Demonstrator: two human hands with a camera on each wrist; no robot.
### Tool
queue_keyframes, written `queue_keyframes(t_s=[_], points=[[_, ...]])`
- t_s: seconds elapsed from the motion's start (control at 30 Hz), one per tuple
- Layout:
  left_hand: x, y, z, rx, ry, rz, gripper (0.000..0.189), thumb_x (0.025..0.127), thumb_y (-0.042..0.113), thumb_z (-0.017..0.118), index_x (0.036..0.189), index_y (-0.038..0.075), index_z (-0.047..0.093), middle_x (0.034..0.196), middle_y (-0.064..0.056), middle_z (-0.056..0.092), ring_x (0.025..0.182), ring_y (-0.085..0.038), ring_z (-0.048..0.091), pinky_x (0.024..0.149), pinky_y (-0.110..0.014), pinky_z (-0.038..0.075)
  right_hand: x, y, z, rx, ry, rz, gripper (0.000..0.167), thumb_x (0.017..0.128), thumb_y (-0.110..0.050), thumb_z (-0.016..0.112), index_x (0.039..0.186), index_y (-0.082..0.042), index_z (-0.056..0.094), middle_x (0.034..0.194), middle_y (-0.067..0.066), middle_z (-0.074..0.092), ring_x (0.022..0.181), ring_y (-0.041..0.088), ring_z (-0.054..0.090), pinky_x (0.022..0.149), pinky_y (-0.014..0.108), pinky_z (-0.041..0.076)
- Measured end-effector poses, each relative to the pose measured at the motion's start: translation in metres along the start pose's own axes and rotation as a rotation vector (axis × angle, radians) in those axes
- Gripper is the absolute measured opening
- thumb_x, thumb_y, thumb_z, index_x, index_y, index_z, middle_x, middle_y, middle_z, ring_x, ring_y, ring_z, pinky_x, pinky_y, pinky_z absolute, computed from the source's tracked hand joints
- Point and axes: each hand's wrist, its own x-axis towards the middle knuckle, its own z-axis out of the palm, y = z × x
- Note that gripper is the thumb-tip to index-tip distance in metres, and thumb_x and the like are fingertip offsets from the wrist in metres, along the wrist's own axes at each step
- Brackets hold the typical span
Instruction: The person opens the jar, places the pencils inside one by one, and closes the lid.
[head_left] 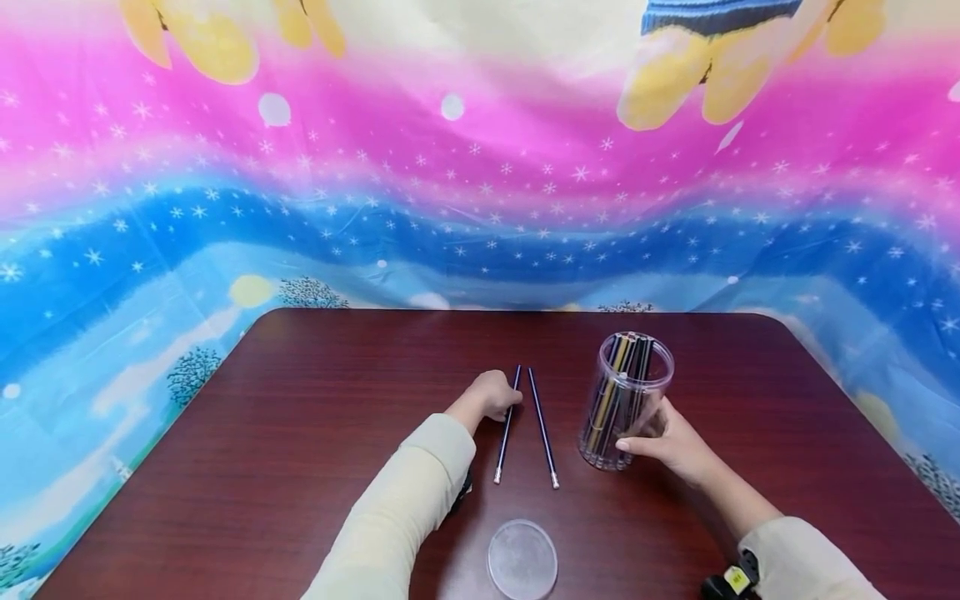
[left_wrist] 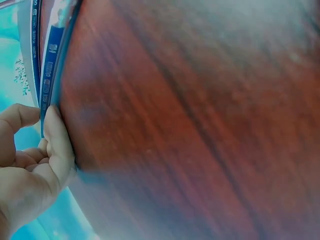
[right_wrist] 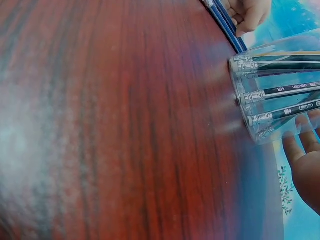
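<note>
Two dark-blue pencils lie on the table with their eraser ends toward me. My left hand pinches the left pencil between thumb and fingers, near its far end; the left wrist view shows the fingertips against its blue shaft. Just to the right lies the other pencil, untouched. A clear plastic jar stands farther right, holding several pencils, eraser ends down. Around the jar's right side curls my right hand, thumb toward me; the right wrist view shows its fingers against the clear wall.
A round clear lid lies flat near the front of the dark wooden table. Behind the table hangs a colourful printed cloth, which also runs down both sides.
</note>
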Motion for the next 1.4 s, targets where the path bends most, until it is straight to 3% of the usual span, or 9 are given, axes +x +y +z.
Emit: queue_keyframes(t_s=[0.33, 0.37, 0.5, 0.57, 0.7, 0.8, 0.97, 1.17, 1.4], points=[[0.007, -0.010, -0.001, -0.304, -0.038, -0.056, 0.011, 0.080, 0.005, 0.049, 0.078, -0.005, 0.050, 0.068, -0.014, 0.050, 0.059, -0.024, 0.055, 0.057, -0.033, 0.050, -0.002, -0.001, 0.000, 0.034, -0.007, -0.022, 0.075, 0.073, -0.001, 0.064, 0.132, -0.001, 0.016, 0.124, 0.028, 0.036, 0.098, 0.003, 0.049, 0.078, 0.021, 0.042], [0.019, -0.020, 0.001, -0.355, -0.054, -0.019, 0.012, 0.079, 0.008, 0.050, 0.078, -0.005, 0.050, 0.069, -0.014, 0.049, 0.058, -0.024, 0.055, 0.055, -0.033, 0.050, -0.001, -0.001, 0.000, 0.038, -0.009, -0.027, 0.075, 0.073, -0.001, 0.064, 0.131, -0.001, 0.017, 0.123, 0.028, 0.036, 0.098, 0.004, 0.049, 0.078, 0.022, 0.042], [0.021, -0.021, -0.011, -0.466, -0.066, 0.017, 0.009, 0.079, 0.006, 0.046, 0.079, -0.003, 0.044, 0.069, -0.013, 0.045, 0.062, -0.025, 0.052, 0.058, -0.035, 0.050, -0.001, -0.001, 0.000, 0.047, -0.020, -0.037, 0.076, 0.073, -0.001, 0.064, 0.132, 0.000, 0.016, 0.124, 0.028, 0.035, 0.099, 0.004, 0.049, 0.079, 0.021, 0.041], [0.016, -0.015, -0.021, -0.495, -0.062, 0.056, 0.008, 0.081, 0.007, 0.045, 0.080, 0.000, 0.042, 0.068, -0.010, 0.042, 0.062, -0.023, 0.050, 0.059, -0.035, 0.050, 0.000, -0.001, 0.000, 0.049, -0.023, -0.043, 0.077, 0.073, 0.000, 0.064, 0.132, 0.000, 0.015, 0.124, 0.028, 0.035, 0.100, 0.003, 0.048, 0.079, 0.021, 0.041], [-0.017, 0.020, -0.051, -0.534, -0.076, 0.097, 0.003, 0.084, 0.003, 0.042, 0.085, 0.000, 0.041, 0.073, -0.011, 0.047, 0.066, -0.023, 0.052, 0.068, -0.039, 0.049, 0.000, -0.001, -0.001, 0.054, -0.025, -0.049, 0.077, 0.073, 0.000, 0.064, 0.132, -0.001, 0.016, 0.125, 0.027, 0.034, 0.101, 0.003, 0.047, 0.080, 0.020, 0.040], [-0.028, 0.039, -0.065, -0.574, -0.109, 0.165, 0.003, 0.087, 0.003, 0.041, 0.087, 0.000, 0.042, 0.081, -0.014, 0.052, 0.072, -0.026, 0.056, 0.070, -0.040, 0.048, 0.000, -0.001, -0.001, 0.057, -0.026, -0.050, 0.077, 0.073, 0.000, 0.064, 0.133, -0.001, 0.015, 0.125, 0.027, 0.034, 0.102, 0.003, 0.047, 0.080, 0.019, 0.040], [-0.029, 0.064, -0.080, -0.630, -0.160, 0.266, 0.005, 0.087, 0.003, 0.042, 0.090, -0.001, 0.044, 0.086, -0.013, 0.052, 0.081, -0.032, 0.056, 0.065, -0.037, 0.049, 0.000, -0.002, -0.001, 0.043, -0.025, -0.038, 0.078, 0.074, -0.001, 0.064, 0.134, -0.002, 0.014, 0.126, 0.027, 0.034, 0.102, 0.003, 0.047, 0.080, 0.020, 0.039], [-0.049, 0.098, -0.095, -0.649, -0.187, 0.353, 0.006, 0.088, 0.007, 0.046, 0.090, 0.001, 0.047, 0.082, -0.010, 0.053, 0.071, -0.021, 0.056, 0.069, -0.039, 0.048, 0.002, -0.003, -0.002, 0.016, -0.017, -0.024, 0.079, 0.074, -0.003, 0.065, 0.134, -0.004, 0.014, 0.127, 0.025, 0.035, 0.102, 0.003, 0.046, 0.080, 0.019, 0.039], [-0.074, 0.125, -0.105, -0.645, -0.169, 0.454, 0.013, 0.087, 0.007, 0.049, 0.096, -0.003, 0.049, 0.087, -0.012, 0.055, 0.074, -0.022, 0.057, 0.070, -0.036, 0.048, 0.001, 0.002, -0.002, 0.035, -0.018, -0.028, 0.079, 0.073, -0.002, 0.065, 0.133, -0.003, 0.015, 0.126, 0.025, 0.035, 0.101, 0.003, 0.047, 0.080, 0.019, 0.039]])
